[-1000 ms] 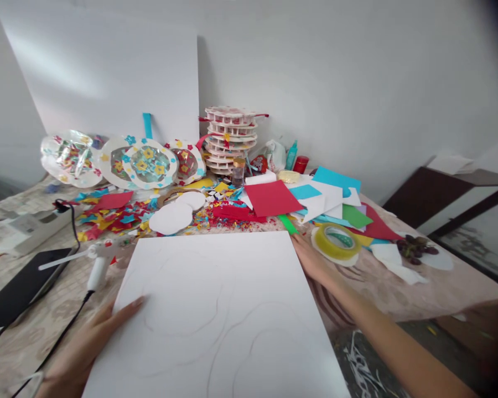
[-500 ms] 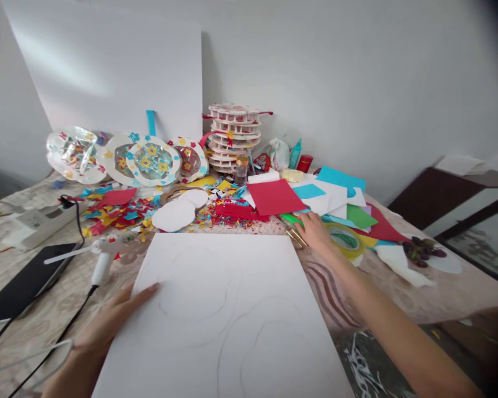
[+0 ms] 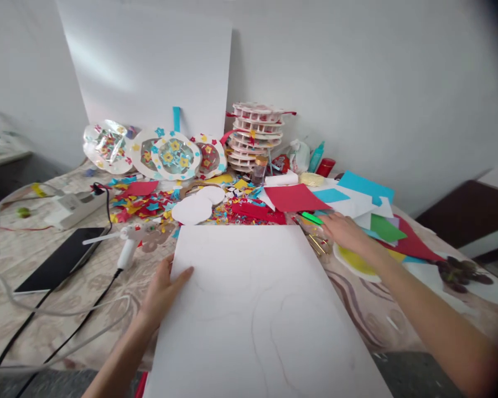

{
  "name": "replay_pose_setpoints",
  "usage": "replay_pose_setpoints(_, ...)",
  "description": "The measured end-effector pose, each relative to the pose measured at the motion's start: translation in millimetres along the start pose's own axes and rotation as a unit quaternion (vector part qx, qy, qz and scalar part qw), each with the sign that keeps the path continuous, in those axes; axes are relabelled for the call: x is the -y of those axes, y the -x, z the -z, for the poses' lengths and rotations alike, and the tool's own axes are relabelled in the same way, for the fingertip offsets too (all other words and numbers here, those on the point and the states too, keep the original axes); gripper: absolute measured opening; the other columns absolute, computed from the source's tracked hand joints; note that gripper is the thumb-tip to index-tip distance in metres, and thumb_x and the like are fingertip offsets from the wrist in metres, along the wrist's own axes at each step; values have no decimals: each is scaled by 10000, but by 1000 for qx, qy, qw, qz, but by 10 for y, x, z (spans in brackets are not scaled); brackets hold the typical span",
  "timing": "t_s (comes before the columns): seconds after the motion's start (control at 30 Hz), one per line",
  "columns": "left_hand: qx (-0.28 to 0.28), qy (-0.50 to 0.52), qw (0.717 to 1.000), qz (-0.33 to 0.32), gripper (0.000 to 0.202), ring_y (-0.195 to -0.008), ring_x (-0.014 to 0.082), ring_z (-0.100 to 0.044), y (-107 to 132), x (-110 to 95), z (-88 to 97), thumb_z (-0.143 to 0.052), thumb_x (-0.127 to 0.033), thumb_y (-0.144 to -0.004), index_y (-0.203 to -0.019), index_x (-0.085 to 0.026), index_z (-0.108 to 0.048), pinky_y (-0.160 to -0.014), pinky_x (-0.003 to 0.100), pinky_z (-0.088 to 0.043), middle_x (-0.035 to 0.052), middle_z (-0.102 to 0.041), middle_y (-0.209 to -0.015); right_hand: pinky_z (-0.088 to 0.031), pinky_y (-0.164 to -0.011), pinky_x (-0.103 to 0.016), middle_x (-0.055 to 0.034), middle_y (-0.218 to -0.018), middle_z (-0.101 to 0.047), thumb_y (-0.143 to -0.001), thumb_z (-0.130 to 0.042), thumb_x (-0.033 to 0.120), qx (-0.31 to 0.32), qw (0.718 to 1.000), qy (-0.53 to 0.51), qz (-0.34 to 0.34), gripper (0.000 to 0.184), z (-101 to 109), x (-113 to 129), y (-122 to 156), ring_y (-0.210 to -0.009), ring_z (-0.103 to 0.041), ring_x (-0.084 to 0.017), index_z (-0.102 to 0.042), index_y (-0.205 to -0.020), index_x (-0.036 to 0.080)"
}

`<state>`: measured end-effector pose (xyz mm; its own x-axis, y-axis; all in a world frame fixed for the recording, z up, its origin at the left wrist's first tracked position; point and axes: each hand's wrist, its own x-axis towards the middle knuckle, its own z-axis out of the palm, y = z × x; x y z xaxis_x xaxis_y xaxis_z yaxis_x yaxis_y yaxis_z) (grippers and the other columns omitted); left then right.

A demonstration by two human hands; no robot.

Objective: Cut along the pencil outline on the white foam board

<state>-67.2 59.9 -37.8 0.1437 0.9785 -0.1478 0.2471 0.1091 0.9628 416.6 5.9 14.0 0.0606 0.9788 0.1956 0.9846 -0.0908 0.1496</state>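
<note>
A large white board (image 3: 232, 309) with faint curved pencil lines lies in front of me. My left hand (image 3: 166, 287) holds its left edge, thumb on top and the other fingers mostly out of sight. Past the board's far right corner, my right hand (image 3: 342, 229) has its fingertips closed at the near end of a slim bright green tool (image 3: 312, 218); its exact kind is unclear. Gold-coloured scissors (image 3: 317, 243) lie just below that hand. A red paper sheet (image 3: 296, 198) is beyond the tool. Under my right forearm a yellow round item (image 3: 359, 260) is partly hidden.
A white glue gun (image 3: 128, 249), a black flat device (image 3: 62, 260) and a power strip (image 3: 77, 207) with cables lie left. Paper scraps, white ovals (image 3: 192, 210), decorated flower-shaped panels (image 3: 176, 155) and a tiered stack (image 3: 255, 135) stand behind. Grapes (image 3: 460, 273) are right.
The view has turned left, so things appear further right. My right fingertips remain at the green tool, which now shows more of its length. My left hand still holds the board's edge.
</note>
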Motion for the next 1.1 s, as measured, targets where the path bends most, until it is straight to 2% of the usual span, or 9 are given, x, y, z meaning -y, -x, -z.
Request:
replay_pose_setpoints(0.1,-45,-129,988,-76,653,-1155,324,-570,-32,33,-36,-617,-475,-792,-1324,-152,-420,-960,490,-473,169,-563,-1255,-460,-779,-364,-149,-1050,-660,-912,-422,227,0,1000,-24,10,271,114,-40,144,-938,-623,-290,-593,-1114,165)
replay_pose_setpoints(0.3,-109,-324,903,-262,526,-1303,371,-415,-134,-15,-106,-562,-363,-823,-1288,-135,-466,-1056,552,-349,205,-455,-1371,-499,-741,-377,-114,-1050,-683,-884,-462,441,-6,976,-214,-32,345,299,250,335,-904,-649,-301,-597,-1100,208)
replay_pose_setpoints(0.47,-45,-380,895,-230,406,-1131,332,-565,-479,-250,-140,-476,-328,-893,-1235,-112,-510,-966,488,-439,213,-553,-1251,-446,-571,-289,10,-602,-591,-896,-464,486,57,942,-330,-26,304,328,677,350,-567,-573,-195,-585,-972,217)
replay_pose_setpoints(0.63,-41,-390,889,-235,339,-1101,349,-580,-992,-353,-246,-488,-243,-877,-1160,-68,-551,-946,507,-441,243,-598,-1129,-415,-575,-254,30,-577,-573,-917,-482,479,95,919,-382,6,283,238,907,299,-574,-563,-157,-561,-859,213)
replay_pose_setpoints(0.73,-26,-381,885,-265,302,-1103,308,-591,-1226,-387,-308,-490,-187,-865,-1136,-74,-557,-958,452,-458,222,-614,-1123,-407,-574,-258,40,-570,-557,-942,-468,461,104,896,-431,-1,274,188,996,270,-553,-549,-148,-558,-992,207)
replay_pose_setpoints(0.83,-17,-369,877,-308,285,-1208,305,-532,-1290,-409,-365,-501,-164,-853,-1125,-99,-559,-1038,476,-406,198,-614,-1166,-460,-694,-288,46,-614,-571,-967,-464,412,90,831,-549,17,458,167,1104,256,-670,-617,-168,-356,-1373,231)
replay_pose_setpoints(0.9,-18,-361,871,-334,295,-1284,311,-470,-1206,-401,-391,-508,-182,-860,-1147,-126,-548,-1084,521,-351,184,-588,-1238,-481,-739,-309,13,-801,-634,-967,-487,392,98,773,-626,32,533,168,1184,248,-692,-638,-153,-256,-1436,289)
replay_pose_setpoints(1.0,-15,-351,861,-367,315,-1288,289,-471,-920,-359,-368,-516,-238,-883,-1188,-156,-530,-1080,497,-375,157,-561,-1303,-509,-720,-312,-31,-1021,-637,-941,-547,368,129,693,-709,23,321,160,1306,221,-658,-637,-123,-482,-1246,291)
replay_pose_setpoints(1.1,-27,-347,857,-379,297,-1180,263,-556,-555,-296,-210,-487,-275,-914,-1188,-169,-531,-999,434,-460,135,-609,-1230,-518,-847,-372,-61,-1002,-675,-911,-581,366,142,595,-791,-1,250,94,1427,176,-898,-669,-197,-595,-1131,250)
